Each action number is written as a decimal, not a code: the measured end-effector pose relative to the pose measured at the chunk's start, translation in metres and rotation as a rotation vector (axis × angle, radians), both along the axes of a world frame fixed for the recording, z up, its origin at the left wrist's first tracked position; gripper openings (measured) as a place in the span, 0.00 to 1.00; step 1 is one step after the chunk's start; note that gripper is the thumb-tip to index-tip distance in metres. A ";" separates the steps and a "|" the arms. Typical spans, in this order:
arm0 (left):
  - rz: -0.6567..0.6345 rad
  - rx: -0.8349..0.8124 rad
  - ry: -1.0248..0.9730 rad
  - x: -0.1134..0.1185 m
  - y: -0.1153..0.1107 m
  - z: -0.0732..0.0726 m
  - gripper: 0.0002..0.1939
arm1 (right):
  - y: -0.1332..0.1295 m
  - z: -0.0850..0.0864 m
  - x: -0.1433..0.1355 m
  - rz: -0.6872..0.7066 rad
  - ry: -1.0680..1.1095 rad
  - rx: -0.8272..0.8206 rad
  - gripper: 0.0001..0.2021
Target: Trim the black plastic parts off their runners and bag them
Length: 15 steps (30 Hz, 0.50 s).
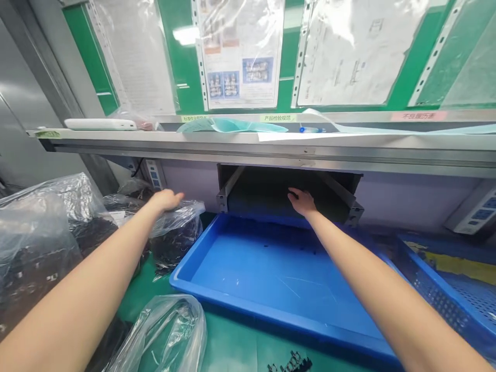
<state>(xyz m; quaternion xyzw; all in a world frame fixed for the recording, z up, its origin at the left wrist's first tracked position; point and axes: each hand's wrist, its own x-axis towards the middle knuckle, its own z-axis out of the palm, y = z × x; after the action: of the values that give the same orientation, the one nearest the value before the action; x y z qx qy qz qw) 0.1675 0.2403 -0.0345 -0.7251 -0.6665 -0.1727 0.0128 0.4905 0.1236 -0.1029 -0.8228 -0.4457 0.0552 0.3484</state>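
My left hand (167,199) is stretched forward at the top of a clear plastic bag (178,230) of black parts. Its fingers show only in part and look loosely extended, with nothing visible in them. My right hand (302,201) hovers before a dark conveyor belt (263,194) in the wall opening, its fingers bent and apart, holding nothing I can see. Below the belt's end lies a shallow blue tray (248,305) with a few tiny dark specks in it. A small cluster of black plastic parts (291,363) rests on the green mat (228,346) at the front.
Large clear bags of black parts (39,258) crowd the left. A crumpled clear bag (170,330) lies in front. On the right is a blue perforated basket (437,289). A metal-edged shelf (240,150) crosses above, bearing a blue pen (312,130). Power strips (478,209) flank the opening.
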 end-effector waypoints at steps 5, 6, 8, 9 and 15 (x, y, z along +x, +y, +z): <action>0.015 -0.045 0.107 0.016 -0.009 -0.014 0.18 | 0.005 -0.001 0.005 0.019 0.111 0.076 0.14; -0.013 -0.011 0.121 0.021 -0.013 -0.012 0.19 | 0.000 0.000 0.005 0.032 0.130 0.109 0.14; -0.089 0.058 0.138 0.034 -0.020 -0.008 0.19 | -0.019 0.004 0.006 0.053 0.172 0.172 0.13; -0.134 0.088 0.138 0.042 -0.024 -0.007 0.19 | -0.033 0.007 0.005 0.061 0.194 0.197 0.14; -0.511 0.144 0.090 0.117 -0.045 -0.023 0.14 | -0.173 0.019 0.004 0.137 0.254 0.227 0.18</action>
<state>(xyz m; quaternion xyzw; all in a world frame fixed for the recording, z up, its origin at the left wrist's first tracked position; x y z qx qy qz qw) 0.2841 0.1953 -0.0573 -0.8740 -0.4466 -0.1851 0.0500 0.4940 -0.0499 -0.0839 -0.7324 -0.4562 0.1317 0.4879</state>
